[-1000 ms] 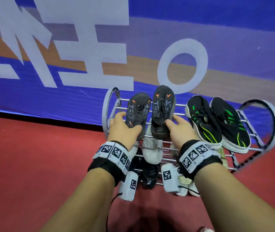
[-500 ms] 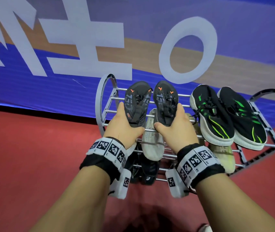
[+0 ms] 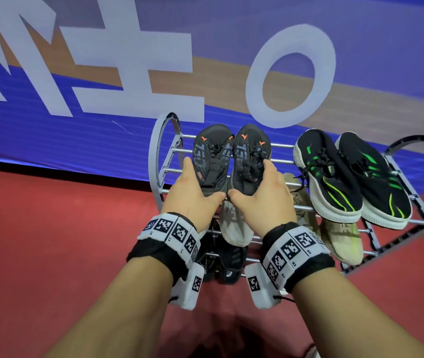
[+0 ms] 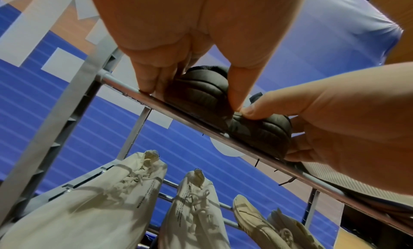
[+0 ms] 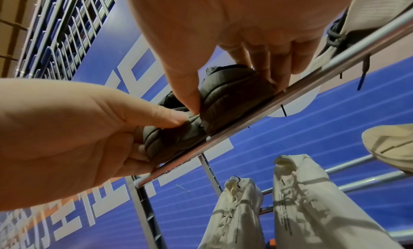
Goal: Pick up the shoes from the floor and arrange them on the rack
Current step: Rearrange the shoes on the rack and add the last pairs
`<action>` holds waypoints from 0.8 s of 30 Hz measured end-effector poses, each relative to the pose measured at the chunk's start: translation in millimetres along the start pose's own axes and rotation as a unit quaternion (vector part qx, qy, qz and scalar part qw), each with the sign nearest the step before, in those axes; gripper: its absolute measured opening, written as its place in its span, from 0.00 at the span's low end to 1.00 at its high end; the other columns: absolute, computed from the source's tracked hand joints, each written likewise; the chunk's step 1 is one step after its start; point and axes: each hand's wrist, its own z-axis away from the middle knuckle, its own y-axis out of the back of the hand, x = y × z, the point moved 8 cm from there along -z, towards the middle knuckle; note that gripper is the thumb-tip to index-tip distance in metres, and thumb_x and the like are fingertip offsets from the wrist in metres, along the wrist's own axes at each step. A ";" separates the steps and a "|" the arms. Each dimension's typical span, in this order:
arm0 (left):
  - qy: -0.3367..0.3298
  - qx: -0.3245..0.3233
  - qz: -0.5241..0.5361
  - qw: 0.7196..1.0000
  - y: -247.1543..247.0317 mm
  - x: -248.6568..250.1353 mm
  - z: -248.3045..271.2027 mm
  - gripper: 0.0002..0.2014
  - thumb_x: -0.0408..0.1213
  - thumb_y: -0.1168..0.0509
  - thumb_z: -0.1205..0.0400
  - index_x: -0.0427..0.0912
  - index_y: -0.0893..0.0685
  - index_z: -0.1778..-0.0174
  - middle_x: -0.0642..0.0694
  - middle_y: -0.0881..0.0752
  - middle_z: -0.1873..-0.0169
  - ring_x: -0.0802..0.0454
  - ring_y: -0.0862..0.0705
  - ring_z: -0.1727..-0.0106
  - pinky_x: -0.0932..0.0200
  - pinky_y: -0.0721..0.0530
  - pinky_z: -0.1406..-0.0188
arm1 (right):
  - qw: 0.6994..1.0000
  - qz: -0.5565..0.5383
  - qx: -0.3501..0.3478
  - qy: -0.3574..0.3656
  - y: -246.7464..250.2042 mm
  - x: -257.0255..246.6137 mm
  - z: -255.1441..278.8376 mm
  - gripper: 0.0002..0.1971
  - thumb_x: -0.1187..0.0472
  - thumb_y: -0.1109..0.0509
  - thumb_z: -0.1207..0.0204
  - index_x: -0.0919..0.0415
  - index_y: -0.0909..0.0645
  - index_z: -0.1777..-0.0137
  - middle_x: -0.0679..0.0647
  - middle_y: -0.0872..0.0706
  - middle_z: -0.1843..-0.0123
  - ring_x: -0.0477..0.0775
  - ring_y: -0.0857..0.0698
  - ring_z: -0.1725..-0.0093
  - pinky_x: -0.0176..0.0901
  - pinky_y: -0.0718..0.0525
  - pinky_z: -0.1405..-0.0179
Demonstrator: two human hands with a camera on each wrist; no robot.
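Observation:
Two dark grey shoes with orange marks lie side by side, toes toward the wall, on the top tier of the metal rack (image 3: 159, 156). My left hand (image 3: 194, 188) grips the heel of the left shoe (image 3: 212, 158), thumb on its inner side. My right hand (image 3: 262, 192) grips the heel of the right shoe (image 3: 249, 158) the same way. In the left wrist view my left hand (image 4: 192, 86) clasps its heel (image 4: 201, 94) above the front bar (image 4: 125, 86). In the right wrist view my right hand (image 5: 230, 83) holds the other heel (image 5: 236, 95). The thumbs nearly touch.
A black and green pair (image 3: 347, 177) fills the right of the top tier. A white pair (image 3: 234, 223) and beige shoes (image 3: 340, 239) sit on the middle tier, black shoes (image 3: 229, 264) lower down. A blue banner (image 3: 76, 140) stands behind; red floor (image 3: 50, 241) lies around.
The two grey shoes came together and now lie level, side by side. Both hands moved inward with them until the thumbs almost meet.

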 end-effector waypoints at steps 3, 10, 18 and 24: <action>0.002 -0.004 -0.006 1.000 -2.7 -1.9 -1.2 0.52 0.56 0.26 0.26 0.55 0.52 0.13 0.46 0.21 0.25 0.46 0.18 0.30 0.47 0.16 0.35 | 1.000 0.001 -0.002 0.002 1.4 -0.1 -0.4 0.48 0.40 0.23 0.34 0.53 0.38 0.15 0.55 0.23 0.24 0.61 0.24 0.24 0.63 0.25 0.24; -0.005 0.002 -0.014 1.000 -0.7 -0.7 -1.6 0.52 0.61 0.25 0.30 0.55 0.47 0.14 0.48 0.19 0.27 0.47 0.17 0.32 0.46 0.14 0.37 | 1.000 -0.012 -0.017 0.001 0.9 3.1 -3.8 0.48 0.41 0.23 0.34 0.53 0.38 0.15 0.54 0.24 0.22 0.60 0.25 0.23 0.62 0.25 0.24; -0.002 -0.010 -0.016 1.000 -0.8 -2.5 -1.0 0.54 0.73 0.32 0.41 0.57 0.39 0.18 0.52 0.18 0.29 0.49 0.16 0.33 0.44 0.13 0.40 | 0.999 -0.018 -0.028 -0.008 -1.3 5.6 -5.4 0.49 0.37 0.25 0.37 0.52 0.37 0.16 0.53 0.24 0.22 0.58 0.23 0.24 0.62 0.22 0.26; 0.005 -0.014 -0.032 0.999 -1.2 -2.6 0.9 0.54 0.66 0.26 0.31 0.54 0.47 0.13 0.49 0.26 0.21 0.47 0.23 0.24 0.44 0.18 0.31 | 1.000 -0.012 -0.020 -0.003 1.3 5.2 -2.2 0.48 0.41 0.23 0.33 0.53 0.37 0.15 0.53 0.24 0.22 0.59 0.23 0.23 0.62 0.23 0.25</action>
